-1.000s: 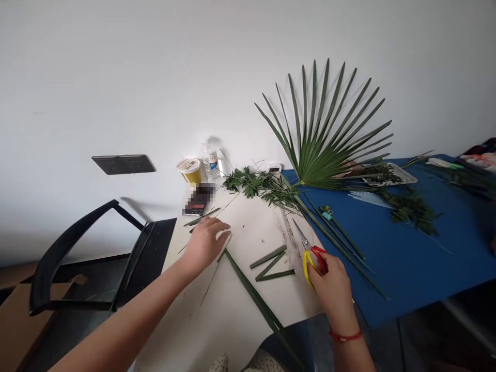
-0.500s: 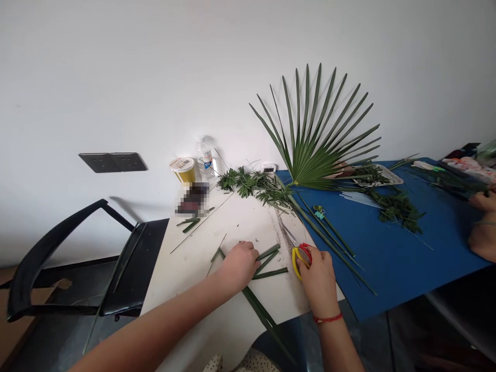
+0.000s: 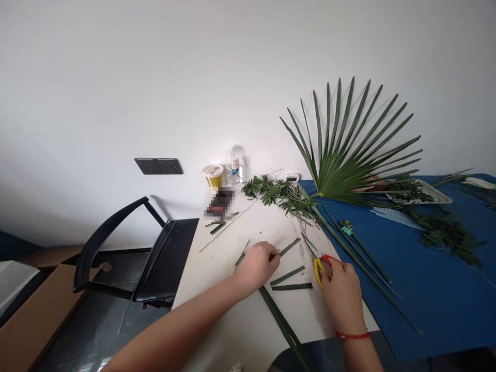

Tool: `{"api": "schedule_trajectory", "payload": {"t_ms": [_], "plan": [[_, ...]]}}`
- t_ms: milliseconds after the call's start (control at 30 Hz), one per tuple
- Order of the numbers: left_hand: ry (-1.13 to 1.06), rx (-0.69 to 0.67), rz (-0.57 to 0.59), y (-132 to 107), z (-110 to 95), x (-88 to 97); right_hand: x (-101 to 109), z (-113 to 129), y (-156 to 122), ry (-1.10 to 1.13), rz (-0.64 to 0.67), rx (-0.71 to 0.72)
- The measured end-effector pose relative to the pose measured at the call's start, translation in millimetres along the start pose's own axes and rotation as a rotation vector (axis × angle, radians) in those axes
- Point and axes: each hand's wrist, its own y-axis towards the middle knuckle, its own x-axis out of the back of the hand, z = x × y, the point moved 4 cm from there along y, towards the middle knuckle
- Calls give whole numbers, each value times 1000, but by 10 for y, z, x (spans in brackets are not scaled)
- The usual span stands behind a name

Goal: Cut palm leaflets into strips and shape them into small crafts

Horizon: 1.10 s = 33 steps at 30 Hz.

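My left hand is closed, thumb and fingers pinching a green leaf strip that points away to the right. Two more cut strips, an upper one and a lower one, lie on the white table beside that hand. A long folded leaf runs from under the left hand past the near table edge. Scissors with red and yellow handles are in my right hand, their blades pointing up and left over the table.
A large fan palm leaf stands against the wall. Leafy cuttings lie at the back of the white table, near a bottle and a yellow tub. Stems and a clip rest on the blue table; a black chair stands left.
The view has turned left, shifting everything rightward. My left hand has one strip raised apart from the two others, which lie on the table. My right hand keeps the scissors.
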Motion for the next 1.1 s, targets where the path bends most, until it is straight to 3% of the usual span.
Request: {"api": "schedule_trajectory", "payload": {"t_ms": [100,167,300,400,500,633,700,733,867,1100], "plan": [[-90,41,-35,-59,-14,108,153,144,18,42,-73,44],[-141,29,-52,-122,-89,151,259,314,32,230,-71,27],[-168,-183,-66,-269,-352,176,255,762,28,759,227,-100],[-141,-267,-62,-339,-392,198,219,990,13,887,274,-170],[-89,-176,-145,-307,-152,393,204,1031,5,899,242,-227],[288,104,-529,-162,421,1004,211,922,-12,902,230,-322],[461,311,-579,-67,713,1242,207,865,-22,894,250,-358],[507,409,-531,-15,846,1304,201,843,-25,895,258,-372],[517,463,-436,141,1108,1313,173,804,-24,926,270,-390],[546,403,-382,181,1238,1178,202,802,-36,934,245,-429]]}}
